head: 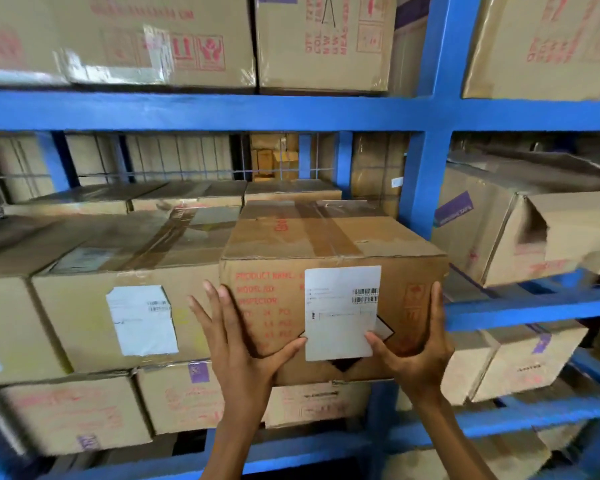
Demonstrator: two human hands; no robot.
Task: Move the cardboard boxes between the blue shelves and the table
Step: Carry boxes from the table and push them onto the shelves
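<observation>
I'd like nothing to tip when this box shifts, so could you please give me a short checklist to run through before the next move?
1. Left hand on the held box, at its lower left front corner: ok.
2. Right hand on its lower right corner: ok.
3. Support under the box: cannot tell, its base is hidden behind the hands.
4. Clearance to the blue upright post: not ok, the box's right edge sits close against it.
5. Neighbouring box on the left: not ok, it looks pressed against the held box.
6. Top tape intact: ok.
</observation>
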